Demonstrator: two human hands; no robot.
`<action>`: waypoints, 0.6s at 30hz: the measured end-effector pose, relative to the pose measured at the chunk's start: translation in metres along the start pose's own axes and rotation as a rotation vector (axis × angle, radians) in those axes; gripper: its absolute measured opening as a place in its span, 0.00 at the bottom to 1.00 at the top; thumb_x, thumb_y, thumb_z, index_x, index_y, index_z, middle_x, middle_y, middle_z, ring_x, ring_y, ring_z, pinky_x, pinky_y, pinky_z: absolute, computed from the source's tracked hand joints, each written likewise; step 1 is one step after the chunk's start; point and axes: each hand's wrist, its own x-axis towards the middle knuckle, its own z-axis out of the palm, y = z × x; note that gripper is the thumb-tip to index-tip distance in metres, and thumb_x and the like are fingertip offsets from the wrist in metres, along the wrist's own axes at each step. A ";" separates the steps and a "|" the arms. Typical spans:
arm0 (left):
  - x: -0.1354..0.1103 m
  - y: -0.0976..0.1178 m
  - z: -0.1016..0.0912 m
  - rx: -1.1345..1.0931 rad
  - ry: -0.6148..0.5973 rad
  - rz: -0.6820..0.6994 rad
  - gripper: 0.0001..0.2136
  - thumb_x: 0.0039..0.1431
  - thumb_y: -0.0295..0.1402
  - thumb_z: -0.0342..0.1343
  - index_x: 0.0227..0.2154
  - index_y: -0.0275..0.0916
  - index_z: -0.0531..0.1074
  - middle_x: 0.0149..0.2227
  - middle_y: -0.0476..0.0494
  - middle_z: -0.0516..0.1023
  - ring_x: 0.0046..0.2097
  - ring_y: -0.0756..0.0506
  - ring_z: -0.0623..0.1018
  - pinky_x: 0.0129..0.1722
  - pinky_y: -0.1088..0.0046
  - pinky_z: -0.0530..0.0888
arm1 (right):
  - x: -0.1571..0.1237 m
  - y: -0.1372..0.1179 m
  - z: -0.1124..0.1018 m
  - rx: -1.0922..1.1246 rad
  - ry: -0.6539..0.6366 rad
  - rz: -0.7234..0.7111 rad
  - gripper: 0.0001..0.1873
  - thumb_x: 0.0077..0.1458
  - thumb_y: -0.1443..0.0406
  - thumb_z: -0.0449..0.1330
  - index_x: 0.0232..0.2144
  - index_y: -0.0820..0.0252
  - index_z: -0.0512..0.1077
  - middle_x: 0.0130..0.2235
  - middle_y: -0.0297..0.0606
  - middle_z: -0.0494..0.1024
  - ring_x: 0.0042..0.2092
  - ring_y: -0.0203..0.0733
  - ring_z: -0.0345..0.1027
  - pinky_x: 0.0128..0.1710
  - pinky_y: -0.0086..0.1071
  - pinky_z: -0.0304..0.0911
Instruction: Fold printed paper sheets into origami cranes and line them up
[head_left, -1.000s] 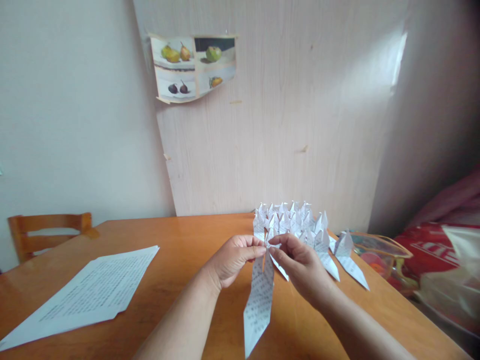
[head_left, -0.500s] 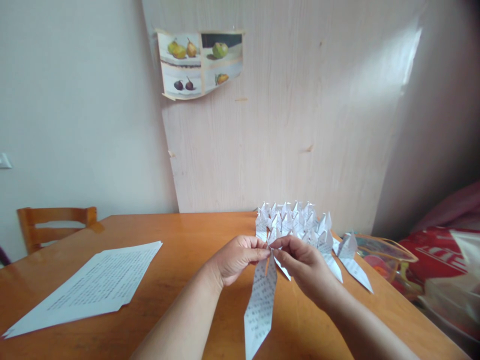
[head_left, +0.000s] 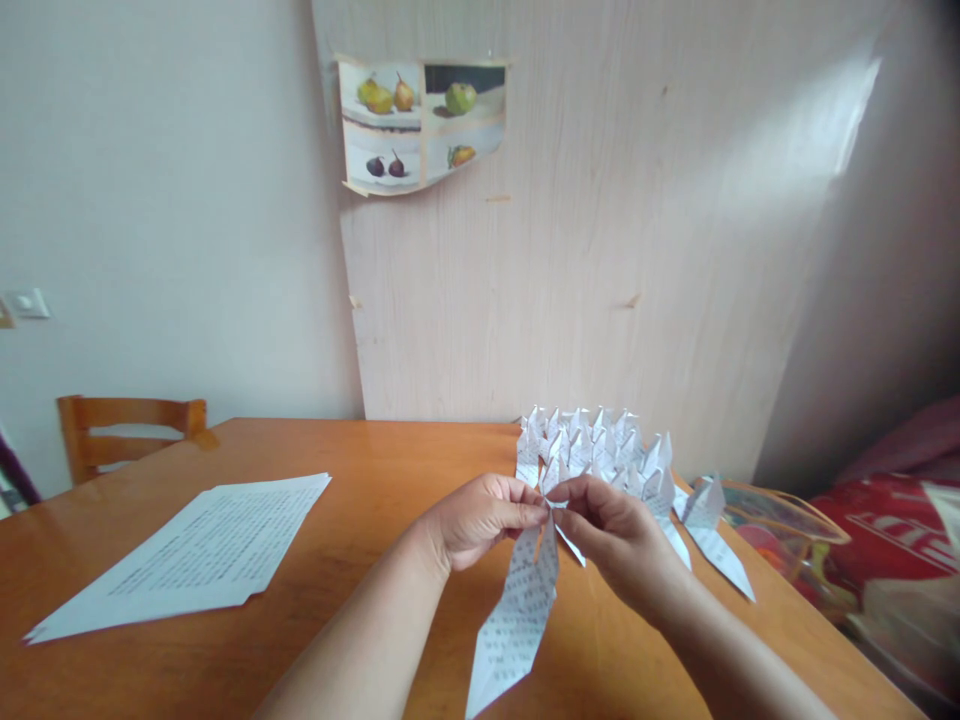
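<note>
A folded paper crane (head_left: 516, 625), white with printed text, is pinched at its upper end between my two hands. Its long pointed wing hangs down toward me over the table. My left hand (head_left: 486, 522) is closed, thumb and forefinger pressed on the paper from the left. From the right, my right hand (head_left: 609, 520) grips the same spot with thumb and fingertips. The pinched folds are mostly hidden by my fingers. Just beyond my hands stand rows of similar folded paper cranes (head_left: 580, 448), partly covered by my right hand.
At the left of the wooden table (head_left: 360, 590) lies a stack of printed sheets (head_left: 187, 560). One more folded crane (head_left: 705, 508) stands near the right edge. A wooden chair (head_left: 135, 415), a red bag (head_left: 892, 525) and a clear plastic container (head_left: 787, 515) are beyond the table's sides.
The wing of the held paper crane has swung slightly to the left, and its upper part looks more spread. Both hands keep their pinch. The view has shifted a little.
</note>
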 end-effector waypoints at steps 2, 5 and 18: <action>0.000 0.000 0.001 0.013 0.016 -0.006 0.16 0.44 0.41 0.72 0.26 0.33 0.75 0.25 0.48 0.71 0.28 0.51 0.68 0.33 0.72 0.61 | 0.000 0.000 0.001 -0.059 0.008 -0.015 0.09 0.58 0.58 0.60 0.37 0.57 0.71 0.22 0.26 0.62 0.24 0.33 0.52 0.24 0.30 0.47; 0.000 0.000 0.001 0.027 0.043 -0.006 0.16 0.44 0.41 0.72 0.26 0.33 0.75 0.24 0.49 0.71 0.28 0.51 0.68 0.32 0.71 0.61 | -0.001 -0.001 0.002 -0.112 0.018 -0.034 0.09 0.59 0.58 0.59 0.34 0.57 0.71 0.22 0.27 0.63 0.24 0.34 0.54 0.24 0.29 0.49; 0.005 -0.003 0.000 0.029 0.108 -0.004 0.15 0.44 0.40 0.71 0.26 0.34 0.76 0.25 0.48 0.72 0.28 0.51 0.68 0.32 0.71 0.61 | -0.005 0.006 0.003 -0.464 0.133 -0.239 0.05 0.61 0.63 0.57 0.34 0.54 0.73 0.26 0.31 0.71 0.28 0.37 0.62 0.28 0.30 0.57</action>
